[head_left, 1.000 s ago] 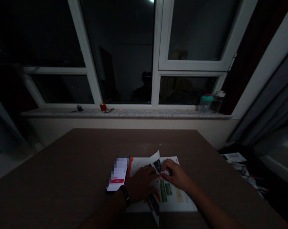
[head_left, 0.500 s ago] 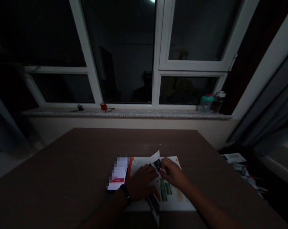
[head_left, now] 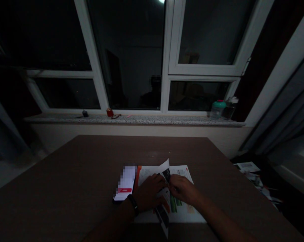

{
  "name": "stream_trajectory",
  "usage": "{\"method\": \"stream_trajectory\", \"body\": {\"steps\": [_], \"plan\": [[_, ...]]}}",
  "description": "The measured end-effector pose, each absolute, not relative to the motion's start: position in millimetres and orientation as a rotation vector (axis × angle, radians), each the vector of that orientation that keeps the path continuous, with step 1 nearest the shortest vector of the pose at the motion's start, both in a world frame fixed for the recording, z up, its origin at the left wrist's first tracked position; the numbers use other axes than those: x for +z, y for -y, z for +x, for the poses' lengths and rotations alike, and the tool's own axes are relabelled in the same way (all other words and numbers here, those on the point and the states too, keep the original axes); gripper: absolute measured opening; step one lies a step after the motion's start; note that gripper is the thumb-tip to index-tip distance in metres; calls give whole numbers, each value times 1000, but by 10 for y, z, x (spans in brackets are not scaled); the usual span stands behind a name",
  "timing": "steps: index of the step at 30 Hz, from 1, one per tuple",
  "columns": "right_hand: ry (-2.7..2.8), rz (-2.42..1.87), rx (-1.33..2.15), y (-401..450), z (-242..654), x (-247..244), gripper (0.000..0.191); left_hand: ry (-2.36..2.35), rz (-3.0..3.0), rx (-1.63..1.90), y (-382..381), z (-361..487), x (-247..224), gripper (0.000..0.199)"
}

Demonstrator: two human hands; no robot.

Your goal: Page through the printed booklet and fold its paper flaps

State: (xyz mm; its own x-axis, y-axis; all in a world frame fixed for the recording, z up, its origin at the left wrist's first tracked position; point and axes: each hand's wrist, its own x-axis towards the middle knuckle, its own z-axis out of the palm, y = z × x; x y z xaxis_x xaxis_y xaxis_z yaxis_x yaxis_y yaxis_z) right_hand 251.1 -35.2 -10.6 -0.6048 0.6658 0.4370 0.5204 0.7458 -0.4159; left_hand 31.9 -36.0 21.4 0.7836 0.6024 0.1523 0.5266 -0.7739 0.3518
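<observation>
An open magazine (head_left: 178, 216) with coloured pictures lies on the table, and one of its pages (head_left: 164, 164) stands partly raised and bent along the middle. My left hand (head_left: 150, 191), with a dark band on its wrist, rests over the left side with thumb and fingers apart, its fingertips against the raised page. On the other side my right hand (head_left: 183, 189) has its fingers closed on that page near the crease. Its fingertips are partly hidden. Just left of the magazine is a phone (head_left: 124, 185) with a lit, partly blurred screen.
Beyond the brown table (head_left: 104, 151) runs a stone windowsill (head_left: 147, 119) with a red jar (head_left: 109, 112), a small dark bottle (head_left: 84, 113) and a green-lidded shaker (head_left: 218, 109). Papers (head_left: 258, 183) lie low beyond the table's right edge.
My right hand has shifted slightly down and its fingers have closed in along the raised page. My left hand and the phone stay where they were.
</observation>
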Motion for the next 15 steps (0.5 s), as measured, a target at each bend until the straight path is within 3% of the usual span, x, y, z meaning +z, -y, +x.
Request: {"method": "stream_trajectory", "body": {"steps": [15], "plan": [[2383,-983,116,214,2546,-144,17,-855,2687,426,358,283,181,41]]}}
